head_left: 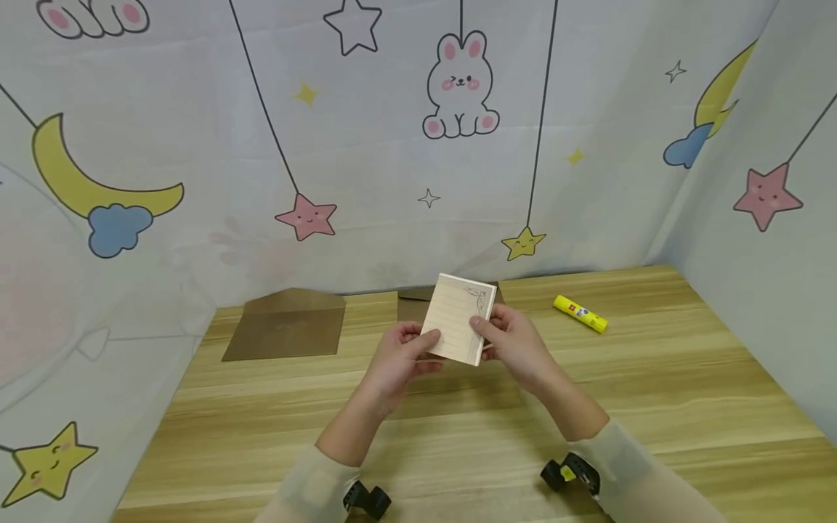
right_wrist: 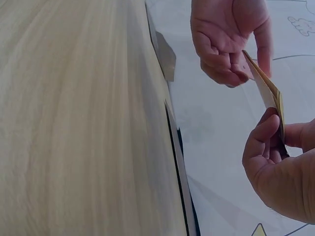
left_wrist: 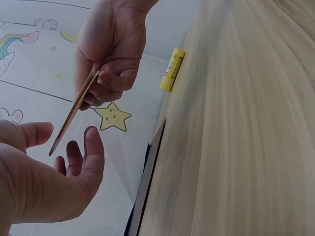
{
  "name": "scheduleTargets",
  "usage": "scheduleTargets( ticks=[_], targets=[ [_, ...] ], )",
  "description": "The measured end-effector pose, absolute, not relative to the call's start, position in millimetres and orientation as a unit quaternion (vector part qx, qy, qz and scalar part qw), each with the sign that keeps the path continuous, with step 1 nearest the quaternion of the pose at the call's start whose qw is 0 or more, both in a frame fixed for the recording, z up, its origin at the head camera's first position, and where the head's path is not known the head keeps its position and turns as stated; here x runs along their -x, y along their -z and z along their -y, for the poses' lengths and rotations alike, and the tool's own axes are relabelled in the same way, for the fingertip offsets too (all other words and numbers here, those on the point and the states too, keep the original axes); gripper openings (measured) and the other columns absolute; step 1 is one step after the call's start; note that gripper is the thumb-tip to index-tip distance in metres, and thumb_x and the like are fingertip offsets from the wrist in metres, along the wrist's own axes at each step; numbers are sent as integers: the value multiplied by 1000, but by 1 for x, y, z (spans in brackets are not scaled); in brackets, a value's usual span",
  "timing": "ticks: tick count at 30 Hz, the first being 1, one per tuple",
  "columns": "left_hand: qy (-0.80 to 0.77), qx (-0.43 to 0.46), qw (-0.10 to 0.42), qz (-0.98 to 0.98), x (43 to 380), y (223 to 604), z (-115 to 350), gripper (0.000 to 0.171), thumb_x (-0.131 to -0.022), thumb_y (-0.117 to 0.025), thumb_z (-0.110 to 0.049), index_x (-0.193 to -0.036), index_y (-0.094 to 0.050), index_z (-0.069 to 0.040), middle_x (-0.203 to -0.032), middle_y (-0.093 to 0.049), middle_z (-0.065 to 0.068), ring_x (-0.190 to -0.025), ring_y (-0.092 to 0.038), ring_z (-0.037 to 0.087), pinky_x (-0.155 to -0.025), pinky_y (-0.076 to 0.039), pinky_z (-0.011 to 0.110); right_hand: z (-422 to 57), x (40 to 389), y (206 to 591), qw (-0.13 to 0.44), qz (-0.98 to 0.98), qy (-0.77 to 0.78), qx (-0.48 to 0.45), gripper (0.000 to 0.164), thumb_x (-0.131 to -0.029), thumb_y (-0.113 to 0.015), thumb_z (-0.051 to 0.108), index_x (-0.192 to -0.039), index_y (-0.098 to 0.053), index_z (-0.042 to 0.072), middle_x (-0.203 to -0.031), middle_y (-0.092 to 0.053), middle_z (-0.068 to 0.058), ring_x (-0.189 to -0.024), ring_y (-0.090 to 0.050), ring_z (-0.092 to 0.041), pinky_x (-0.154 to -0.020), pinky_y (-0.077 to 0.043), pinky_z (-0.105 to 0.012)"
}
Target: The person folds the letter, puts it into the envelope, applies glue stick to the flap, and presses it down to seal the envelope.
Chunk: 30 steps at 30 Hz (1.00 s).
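Observation:
A small cream folded card (head_left: 455,319) with ruled lines and a floral corner is held up above the table. My right hand (head_left: 516,345) grips its right side, thumb on the front and fingers behind. Around the card's lower left stands my left hand (head_left: 402,359); in the left wrist view its thumb and fingers (left_wrist: 92,157) are spread apart, with the card's edge (left_wrist: 61,132) between them and a gap to the fingers. The right wrist view shows the card's layers (right_wrist: 268,88) parting slightly. Behind the card lies a brown envelope (head_left: 410,311), partly hidden.
Another brown envelope (head_left: 288,334) with its flap raised lies at the table's back left. A yellow glue stick (head_left: 580,314) lies at the back right. A printed cloth backdrop (head_left: 379,145) rises behind the wooden table (head_left: 458,450).

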<state>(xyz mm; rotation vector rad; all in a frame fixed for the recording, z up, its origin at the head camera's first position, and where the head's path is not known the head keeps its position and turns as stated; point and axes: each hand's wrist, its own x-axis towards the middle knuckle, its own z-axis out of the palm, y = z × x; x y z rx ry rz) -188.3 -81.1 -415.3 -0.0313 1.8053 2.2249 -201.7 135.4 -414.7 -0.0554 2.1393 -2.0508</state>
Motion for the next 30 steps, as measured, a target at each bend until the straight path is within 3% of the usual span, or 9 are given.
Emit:
scheduleTargets(
  ticks=[8, 16, 20, 24, 30],
  targets=[
    [-714, 32, 56, -697, 198, 406, 111, 43, -103, -71, -22, -131, -49, 3, -120, -62, 19, -98, -71, 28, -81, -62, 34, -138, 205, 412, 85, -724, 684, 14, 30, -110, -63, 19, -126, -63, -5, -101, -71, -15, -80, -69, -21, -66, -59, -29],
    [-554, 35, -35, -831, 216, 408, 180, 47, -105, -69, -27, -138, -51, 1, -126, -60, 17, -111, -64, 31, -86, -55, 37, -143, 206, 415, 86, -744, 662, 13, 31, -111, -61, 22, -127, -65, -4, -102, -69, -15, -80, -68, -22, -67, -60, -31],
    [-471, 45, -46, -880, 223, 407, 221, 58, -106, -67, -35, -145, -48, 3, -137, -55, 24, -122, -59, 38, -94, -54, 50, -146, 208, 419, 101, -750, 653, 9, 33, -113, -56, 21, -132, -64, -5, -103, -68, -15, -81, -67, -21, -68, -60, -31],
    [-397, 43, -59, -915, 229, 412, 259, 65, -104, -68, -32, -145, -45, 13, -141, -49, 34, -127, -52, 49, -103, -47, 60, -149, 213, 426, 118, -748, 653, 3, 35, -114, -54, 20, -135, -62, -6, -104, -68, -15, -81, -67, -19, -67, -60, -29],
    [-280, 72, -2, -957, 240, 425, 308, 87, -103, -68, -44, -149, -34, 21, -145, -37, 47, -131, -40, 63, -107, -40, 70, -153, 218, 435, 127, -749, 650, -6, 37, -114, -52, 19, -138, -60, -8, -105, -68, -14, -81, -67, -17, -67, -60, -28]
  ],
)
